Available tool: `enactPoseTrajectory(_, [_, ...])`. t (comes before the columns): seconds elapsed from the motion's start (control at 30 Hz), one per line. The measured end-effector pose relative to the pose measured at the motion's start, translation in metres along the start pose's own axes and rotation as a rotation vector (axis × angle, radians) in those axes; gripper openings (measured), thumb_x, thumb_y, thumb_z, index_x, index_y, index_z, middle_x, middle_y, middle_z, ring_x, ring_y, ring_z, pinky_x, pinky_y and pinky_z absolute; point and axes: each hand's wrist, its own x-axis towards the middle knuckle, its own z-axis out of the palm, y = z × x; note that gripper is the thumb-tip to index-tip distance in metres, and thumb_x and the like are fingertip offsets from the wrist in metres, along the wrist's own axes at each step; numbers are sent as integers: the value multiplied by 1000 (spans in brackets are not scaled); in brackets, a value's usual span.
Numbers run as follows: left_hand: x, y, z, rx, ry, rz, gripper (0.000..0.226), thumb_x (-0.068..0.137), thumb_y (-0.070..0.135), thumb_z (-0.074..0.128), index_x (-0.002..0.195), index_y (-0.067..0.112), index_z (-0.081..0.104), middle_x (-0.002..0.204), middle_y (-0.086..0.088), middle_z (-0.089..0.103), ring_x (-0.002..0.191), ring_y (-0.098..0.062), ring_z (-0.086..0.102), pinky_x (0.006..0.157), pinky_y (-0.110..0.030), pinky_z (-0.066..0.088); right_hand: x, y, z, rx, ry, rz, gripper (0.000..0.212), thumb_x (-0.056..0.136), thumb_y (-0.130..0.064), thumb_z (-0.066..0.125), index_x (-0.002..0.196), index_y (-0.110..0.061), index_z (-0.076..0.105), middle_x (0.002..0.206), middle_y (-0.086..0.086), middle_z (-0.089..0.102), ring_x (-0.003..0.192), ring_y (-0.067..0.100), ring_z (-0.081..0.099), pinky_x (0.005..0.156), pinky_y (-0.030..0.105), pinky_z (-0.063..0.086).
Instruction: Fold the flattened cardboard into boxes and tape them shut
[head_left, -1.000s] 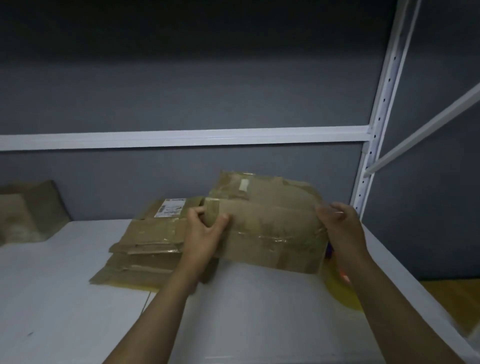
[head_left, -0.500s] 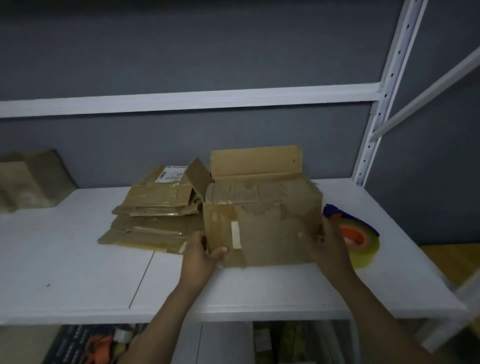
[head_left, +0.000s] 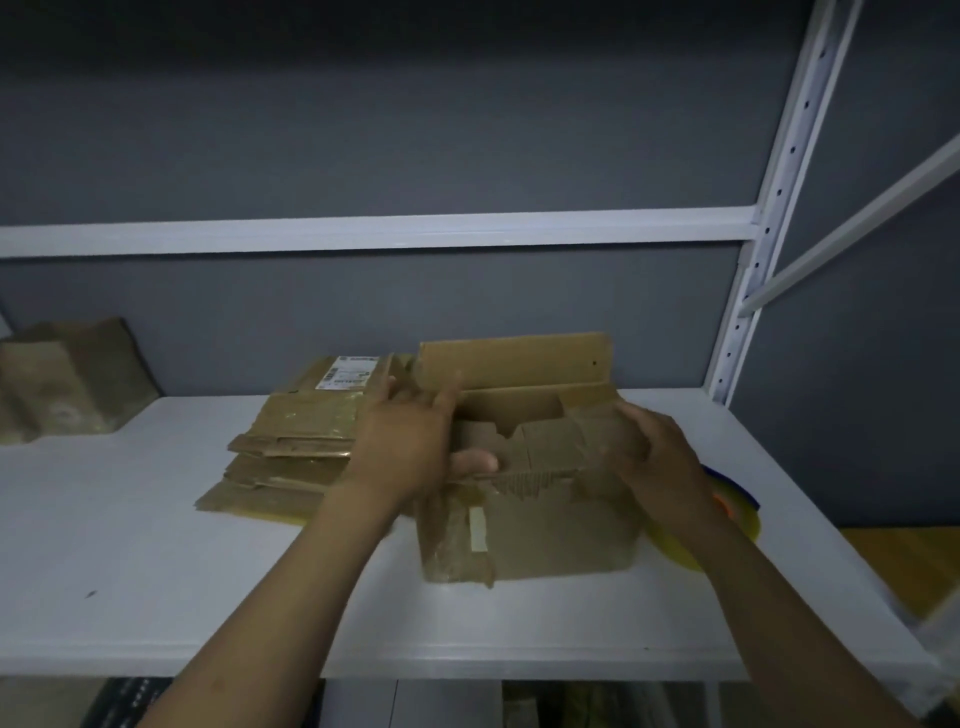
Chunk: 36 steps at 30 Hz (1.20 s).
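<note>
White shelf, box under right hand

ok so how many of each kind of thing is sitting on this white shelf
opened box: 1
stack of flattened cardboard: 1 (the sheets in it can't be counted)
tape roll: 1
crumpled cardboard heap, far left: 1
total: 4
</note>
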Motion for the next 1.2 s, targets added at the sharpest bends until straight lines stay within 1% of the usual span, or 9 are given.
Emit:
enactPoseTrajectory(0.17, [4, -9, -8, 23, -140, 85, 100, 63, 85, 52, 145, 32, 34, 137, 2, 51, 130, -21, 43, 117, -50, -1, -4, -17, -31, 372, 54, -19, 48, 90, 3, 56, 128, -27, 51, 104, -2, 62, 99, 17, 58, 82, 22, 50])
enactPoseTrajectory(0.27, [0, -5, -12, -22, 36, 104, 86, 65, 73, 65, 136, 28, 48, 125, 2, 54, 122, -19, 48, 117, -44, 9, -3, -30, -42, 359, 47, -36, 43, 91, -12, 62, 128, -30, 51, 92, -4, 61, 87, 6, 58, 61, 7, 47])
enactPoseTrajectory(0.47, [-18, -6, -16, -474, 64, 168, 29, 71, 54, 76, 82, 27, 73, 93, 16, 56, 87, -7, 55, 64, -17, 35, 27, -54, -62, 232, -47, 64, 32, 99, -33, 48, 108, -10, 69, 81, 2, 62, 71, 16, 59, 67, 27, 51])
enactPoseTrajectory(0.6, [-31, -8, -6, -757, -90, 89, 79, 73, 88, 38, 59, 14, 63, 85, 2, 68, 73, -11, 63, 66, -41, 51, 47, -48, -59, -272, -374, -33, 44, 94, -51, 47, 100, -15, 71, 92, 6, 66, 82, 23, 62, 71, 31, 48])
enactPoseTrajectory(0.73, [-34, -4, -8, -513, -150, 83, 68, 73, 87, 39, 98, 33, 73, 87, 8, 72, 74, -7, 64, 63, -34, 49, 43, -42, -39, -609, -423, -23, 69, 80, -80, 38, 125, -32, 59, 132, -3, 54, 113, 20, 55, 94, 37, 46])
enactPoseTrajectory(0.83, [-38, 3, -6, -417, -155, 107, 61, 80, 73, 51, 133, 43, 54, 114, 10, 69, 95, -6, 63, 71, -22, 43, 36, -37, -27, -654, -459, 30, 77, 73, -82, 48, 128, -27, 50, 132, 1, 51, 111, 22, 55, 87, 36, 44])
enactPoseTrajectory(0.93, [-40, 9, -5, -355, -132, 114, 58, 83, 68, 53, 137, 46, 48, 124, 10, 64, 107, -10, 59, 70, -19, 34, 39, -30, -22, -632, -373, 1, 61, 80, -62, 60, 121, -18, 46, 117, 7, 56, 94, 21, 58, 71, 33, 45])
enactPoseTrajectory(1.1, [-38, 10, -7, -309, -176, 151, 60, 83, 68, 54, 139, 49, 42, 129, 12, 60, 114, -10, 56, 87, -24, 42, 42, -31, -19, -594, -335, 75, 118, 65, -84, 55, 151, -17, 11, 156, 7, 21, 131, 30, 42, 98, 42, 42])
enactPoseTrajectory(1.2, [-39, 11, -6, -213, -262, 140, 64, 85, 70, 48, 144, 50, 30, 131, 9, 58, 121, -12, 51, 113, -39, 25, 42, -30, -9, -723, -373, 73, 118, 64, -79, 60, 150, -16, 11, 153, 10, 26, 126, 32, 45, 91, 39, 42])
